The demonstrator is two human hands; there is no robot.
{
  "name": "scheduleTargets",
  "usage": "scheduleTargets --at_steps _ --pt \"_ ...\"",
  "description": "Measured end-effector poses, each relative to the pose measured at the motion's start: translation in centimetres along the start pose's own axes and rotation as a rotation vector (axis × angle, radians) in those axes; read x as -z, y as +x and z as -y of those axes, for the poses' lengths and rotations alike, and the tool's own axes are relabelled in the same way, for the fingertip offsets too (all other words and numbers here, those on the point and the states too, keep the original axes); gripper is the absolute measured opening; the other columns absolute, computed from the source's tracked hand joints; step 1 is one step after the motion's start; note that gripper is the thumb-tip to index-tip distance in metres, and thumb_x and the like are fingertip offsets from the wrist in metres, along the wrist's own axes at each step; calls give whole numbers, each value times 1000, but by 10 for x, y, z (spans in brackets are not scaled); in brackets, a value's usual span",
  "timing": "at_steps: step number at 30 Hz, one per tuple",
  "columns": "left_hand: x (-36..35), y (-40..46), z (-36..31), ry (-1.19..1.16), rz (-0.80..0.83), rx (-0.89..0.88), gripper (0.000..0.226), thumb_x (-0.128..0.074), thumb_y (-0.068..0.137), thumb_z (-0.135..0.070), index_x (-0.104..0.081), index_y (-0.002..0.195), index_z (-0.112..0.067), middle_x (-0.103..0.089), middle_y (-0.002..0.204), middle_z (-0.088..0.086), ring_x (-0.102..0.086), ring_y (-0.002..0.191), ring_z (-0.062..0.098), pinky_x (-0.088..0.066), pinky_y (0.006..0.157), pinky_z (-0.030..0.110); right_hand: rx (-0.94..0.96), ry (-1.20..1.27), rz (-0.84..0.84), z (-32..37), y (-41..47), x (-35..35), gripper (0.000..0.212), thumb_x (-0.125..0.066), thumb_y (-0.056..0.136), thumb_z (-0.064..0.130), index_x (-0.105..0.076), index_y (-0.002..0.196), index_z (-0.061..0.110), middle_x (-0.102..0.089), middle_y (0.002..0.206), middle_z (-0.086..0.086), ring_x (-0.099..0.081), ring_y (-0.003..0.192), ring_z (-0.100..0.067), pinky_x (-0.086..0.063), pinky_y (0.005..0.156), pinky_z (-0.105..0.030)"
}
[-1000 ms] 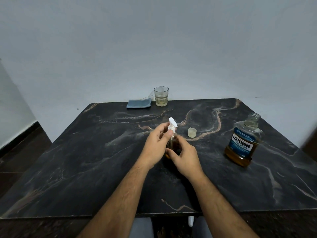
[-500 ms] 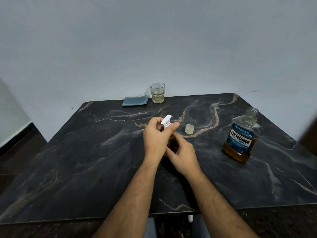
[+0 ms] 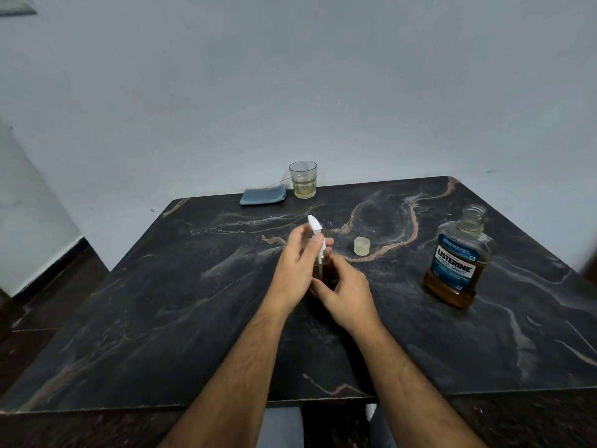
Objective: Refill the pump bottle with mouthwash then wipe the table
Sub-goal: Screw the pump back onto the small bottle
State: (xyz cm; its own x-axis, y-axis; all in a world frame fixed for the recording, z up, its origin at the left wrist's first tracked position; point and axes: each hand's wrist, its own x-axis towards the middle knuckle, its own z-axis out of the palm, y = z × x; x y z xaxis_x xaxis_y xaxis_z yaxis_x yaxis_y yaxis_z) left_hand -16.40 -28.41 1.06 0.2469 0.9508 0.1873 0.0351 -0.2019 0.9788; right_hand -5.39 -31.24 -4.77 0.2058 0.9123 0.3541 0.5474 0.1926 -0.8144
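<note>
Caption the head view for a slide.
Both hands fit white pump head onto small clear pump bottle; uncapped mouthwash bottle stands right.

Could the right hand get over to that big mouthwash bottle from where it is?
Probably yes. The right hand now grips the pump bottle, so it would have to let go first. Between it and the mouthwash bottle lies only bare table; the small cap sits farther back.

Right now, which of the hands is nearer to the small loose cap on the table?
The right hand. It holds the pump bottle just in front of and left of the cap; the left hand pinches the pump head beyond the bottle, farther left.
</note>
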Motion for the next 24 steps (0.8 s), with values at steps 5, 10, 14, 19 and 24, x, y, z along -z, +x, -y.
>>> scheduleTargets --at_steps 5,10,14,19,24 --pt "-2 6 4 9 -120 5 23 -74 87 -20 -56 100 -17 -76 94 10 -73 94 26 -57 86 37 -16 4 2 1 0 0 45 -74 79 32 -62 122 28 -71 105 11 -65 97 -6 -54 90 -37" --pt "8 1 3 32 -50 -9 15 -59 98 -19 -71 107 -16 -76 97 -4 -70 92 2 -51 79 15 -30 -7 2 0 1 0 36 -75 78 32 -64 112 29 -71 98 13 -65 91 -6 -55 86 -37" --pt "13 -3 -2 135 63 -6 25 -46 104 -23 -67 119 -24 -71 108 -12 -62 98 -11 -44 85 8 -26 -22 3 -1 2 -1 34 -74 78 34 -63 109 29 -70 97 13 -65 91 -7 -54 86 -38" --pt "10 3 -1 327 -236 -68 40 -81 72 -45 -66 105 -28 -70 100 -11 -65 97 2 -52 86 23 -20 -15 0 -2 2 -2 37 -74 77 35 -64 112 29 -71 98 13 -66 92 -7 -55 86 -38" --pt "8 5 -8 426 -295 -72 28 -88 66 -42 -67 78 -28 -70 76 -11 -65 75 2 -50 68 20 -29 14 0 -4 3 -1 40 -78 78 30 -65 116 30 -72 99 14 -66 93 -3 -55 88 -36"
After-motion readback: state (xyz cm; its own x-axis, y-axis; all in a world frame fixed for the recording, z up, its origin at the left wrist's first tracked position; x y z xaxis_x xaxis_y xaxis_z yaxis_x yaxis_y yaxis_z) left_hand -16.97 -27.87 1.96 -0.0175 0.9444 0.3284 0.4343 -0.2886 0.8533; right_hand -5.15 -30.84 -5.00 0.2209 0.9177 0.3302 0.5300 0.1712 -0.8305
